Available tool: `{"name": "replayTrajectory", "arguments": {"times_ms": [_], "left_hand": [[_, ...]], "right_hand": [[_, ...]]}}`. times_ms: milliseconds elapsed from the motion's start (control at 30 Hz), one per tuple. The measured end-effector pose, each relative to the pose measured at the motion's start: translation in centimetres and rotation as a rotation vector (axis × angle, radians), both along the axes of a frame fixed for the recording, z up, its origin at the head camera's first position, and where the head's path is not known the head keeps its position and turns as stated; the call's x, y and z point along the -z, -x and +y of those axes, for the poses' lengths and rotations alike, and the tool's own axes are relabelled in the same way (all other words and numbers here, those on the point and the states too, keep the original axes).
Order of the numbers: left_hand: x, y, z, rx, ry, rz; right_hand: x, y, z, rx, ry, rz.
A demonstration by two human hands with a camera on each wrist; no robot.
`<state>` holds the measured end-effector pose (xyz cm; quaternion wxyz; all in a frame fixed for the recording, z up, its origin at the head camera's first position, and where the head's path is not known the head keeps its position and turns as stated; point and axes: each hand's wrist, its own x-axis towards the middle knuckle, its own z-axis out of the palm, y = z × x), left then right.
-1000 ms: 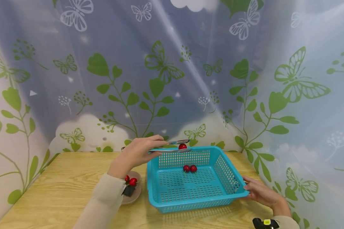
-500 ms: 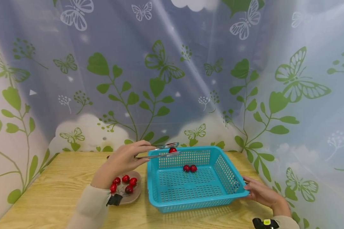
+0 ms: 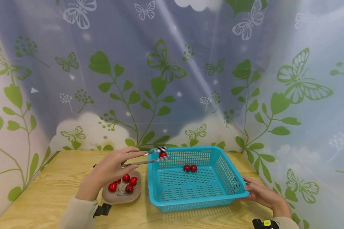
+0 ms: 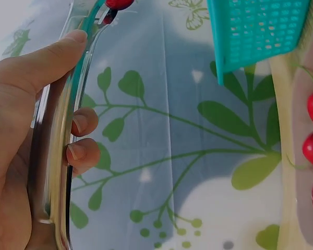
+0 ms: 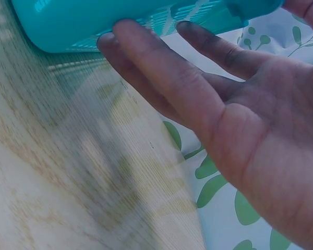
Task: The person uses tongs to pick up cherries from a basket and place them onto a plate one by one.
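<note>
My left hand [image 3: 111, 165] grips metal tongs [image 3: 143, 163] with fork-like tips, pinched around one red cherry [image 3: 162, 154]. Tongs and cherry overlap the back left corner of a turquoise perforated basket [image 3: 186, 203] in the head view. Inside the basket, two dark red cherries [image 3: 190, 168] with green stems lie side by side. My right hand [image 3: 265, 194] holds the basket's right front corner, thumb at the rim, fingers [image 5: 161, 67] stretched under it. Partly behind the left wrist, a pinkish plate [image 3: 123, 199] bears several cherries [image 3: 129, 188].
The basket and plate stand close together on a wood-grain table [image 3: 60, 190]. A curtain [image 3: 172, 95] printed with leaves and butterflies rises behind and at both sides. A black wrist strap [image 3: 102, 210] shows at the left sleeve.
My left hand has moved left and slightly down with the tongs and cherry, baring more of the plate's cherries. The right hand and basket have stayed in place.
</note>
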<state>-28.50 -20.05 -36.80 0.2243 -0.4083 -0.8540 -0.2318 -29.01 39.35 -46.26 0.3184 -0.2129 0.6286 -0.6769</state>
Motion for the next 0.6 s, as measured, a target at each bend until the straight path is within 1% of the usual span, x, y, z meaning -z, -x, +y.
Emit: {"name": "replayTrajectory", "arguments": {"times_ms": [167, 367, 467, 600], "left_hand": [[1.0, -0.4, -1.3, -0.019, -0.005, 0.030], [2.2, -1.1, -2.8, -0.051, -0.016, 0.032], [2.4, -1.2, -3.3, -0.060, -0.024, 0.037], [2.5, -1.3, -3.7, -0.062, -0.015, 0.025]], "right_hand": [[0.1, 0.1, -0.1, 0.001, 0.000, 0.002], [0.0, 0.1, -0.1, -0.007, -0.010, 0.006], [-0.1, 0.1, -0.1, 0.000, -0.006, 0.004], [0.0, -0.1, 0.0, 0.000, 0.008, 0.000]]}}
